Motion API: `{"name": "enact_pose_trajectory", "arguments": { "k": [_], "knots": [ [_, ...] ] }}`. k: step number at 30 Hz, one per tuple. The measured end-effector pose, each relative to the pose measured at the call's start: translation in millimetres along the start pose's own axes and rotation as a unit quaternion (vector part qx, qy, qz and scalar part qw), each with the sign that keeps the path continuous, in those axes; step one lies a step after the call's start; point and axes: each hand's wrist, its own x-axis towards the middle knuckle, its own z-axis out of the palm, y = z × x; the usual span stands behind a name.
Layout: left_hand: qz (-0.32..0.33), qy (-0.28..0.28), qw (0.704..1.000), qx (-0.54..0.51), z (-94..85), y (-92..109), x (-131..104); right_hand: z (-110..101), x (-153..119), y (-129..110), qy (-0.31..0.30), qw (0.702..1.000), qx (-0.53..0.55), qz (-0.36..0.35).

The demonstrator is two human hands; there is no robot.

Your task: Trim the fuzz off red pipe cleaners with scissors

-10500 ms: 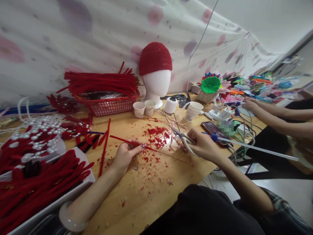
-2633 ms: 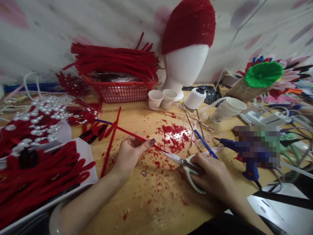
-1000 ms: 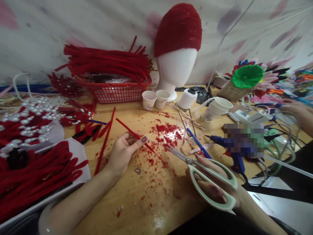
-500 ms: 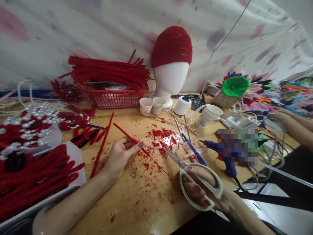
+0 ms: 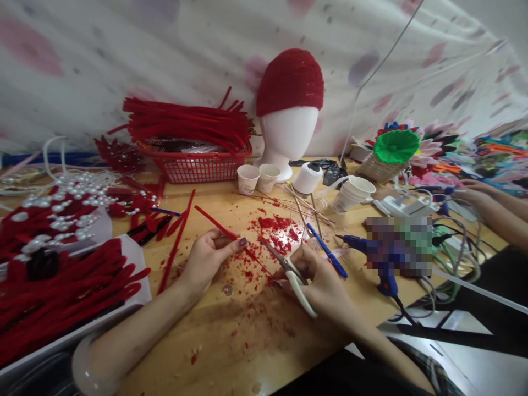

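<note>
Stem (image 5: 218, 227), red and fuzzy, slants from 10 to 4 o'clock in your left hand (image 5: 208, 261), at about 9 o'clock from the red clippings (image 5: 280, 225) scattered on the surface (image 5: 223, 335). You have the left thumb and fingers pinched around its middle; your right hand (image 5: 317, 275), between 4 and 5 o'clock, is closed around the scissors (image 5: 297, 286), whose blades point to about 10 o'clock. Right fingertips sit at the thinned lower end, though you cannot tell whether they grip it. Expect something very light, soft outside and probably springy, as if wire-cored; it should bend easily and its fuzz may shed or crush under a hard squeeze. The fuller part, just above the taper, looks the best place to hold; the thinned end would likely flex or twist.
</note>
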Motion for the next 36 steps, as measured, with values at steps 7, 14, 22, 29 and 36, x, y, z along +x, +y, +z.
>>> {"name": "enact_pose_trajectory", "arguments": {
  "k": [7,14,22,29,36],
  "knots": [
    [0.004,0.007,1.0,0.002,0.2,-0.9,-0.3,-5.8,0.5,5.7,-0.004,0.995,0.076,0.059],
    [0.014,0.042,0.999,0.026,-1.9,-3.5,2.1,-19.5,-6.7,17.1,0.064,0.995,-0.074,0.001],
    [0.022,0.038,0.999,0.023,-4.1,-5.9,2.9,-41.1,-15.7,17.5,0.035,0.97,-0.237,-0.042],
    [0.005,0.042,0.999,-0.001,-2.6,-3.9,3.0,-40.2,-18.0,17.1,0.004,0.941,-0.328,-0.083],
    [-0.001,0.032,0.999,0.004,-3.1,-3.0,2.5,-34.7,-12.8,19.3,0.013,0.939,-0.316,-0.135]
  ]
}}
